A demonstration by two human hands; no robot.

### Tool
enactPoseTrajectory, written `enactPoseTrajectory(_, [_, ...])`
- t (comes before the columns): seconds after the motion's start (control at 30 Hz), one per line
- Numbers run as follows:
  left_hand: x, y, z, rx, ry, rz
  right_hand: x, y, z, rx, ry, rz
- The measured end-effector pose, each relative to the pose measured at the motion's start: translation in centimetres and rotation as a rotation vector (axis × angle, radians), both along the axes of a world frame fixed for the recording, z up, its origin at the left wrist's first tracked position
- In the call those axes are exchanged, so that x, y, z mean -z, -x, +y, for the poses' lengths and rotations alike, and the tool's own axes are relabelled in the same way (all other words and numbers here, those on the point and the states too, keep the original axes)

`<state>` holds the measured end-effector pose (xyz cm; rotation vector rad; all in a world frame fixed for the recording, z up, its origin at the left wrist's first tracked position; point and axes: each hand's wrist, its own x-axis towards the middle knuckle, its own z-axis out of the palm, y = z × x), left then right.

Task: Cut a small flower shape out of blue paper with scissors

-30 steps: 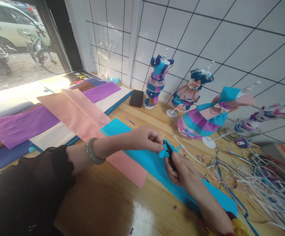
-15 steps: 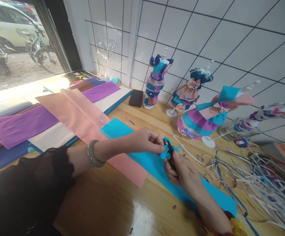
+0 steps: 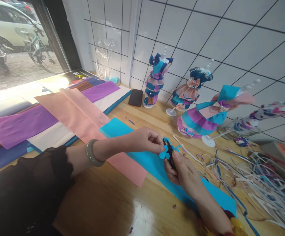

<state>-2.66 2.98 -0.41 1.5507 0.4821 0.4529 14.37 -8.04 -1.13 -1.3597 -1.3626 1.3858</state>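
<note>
My left hand (image 3: 150, 141) reaches in from the left and pinches the edge of a small cut piece of bright blue material (image 3: 164, 154) with scalloped, petal-like edges. My right hand (image 3: 180, 167) is closed around small black scissors (image 3: 170, 156), whose pointed tips point up and away from me. The blades lie against the blue piece, part of it showing on either side of them. The scissors' handles are hidden in my right palm. Beneath both hands lies a long bright blue strip (image 3: 147, 165), crossing a salmon-pink strip (image 3: 130, 173).
Purple sheets (image 3: 24, 126) and other coloured sheets are layered at left. A phone (image 3: 135, 97) lies near the tiled wall. Several small dress forms, including a striped-skirt one (image 3: 199, 119), stand along the back. Tangled thin strips (image 3: 268, 190) spread at right.
The blue piece has shifted very slightly left between my fingers and the blades. Both hands otherwise keep nearly the same place and grip.
</note>
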Motion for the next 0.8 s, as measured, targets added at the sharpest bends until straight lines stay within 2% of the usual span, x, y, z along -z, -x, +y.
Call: enactPoseTrajectory(0.8, [0.11,0.01,0.09,0.001,-0.004,-0.005,0.03,-0.02,-0.08,-0.013,-0.009,-0.013])
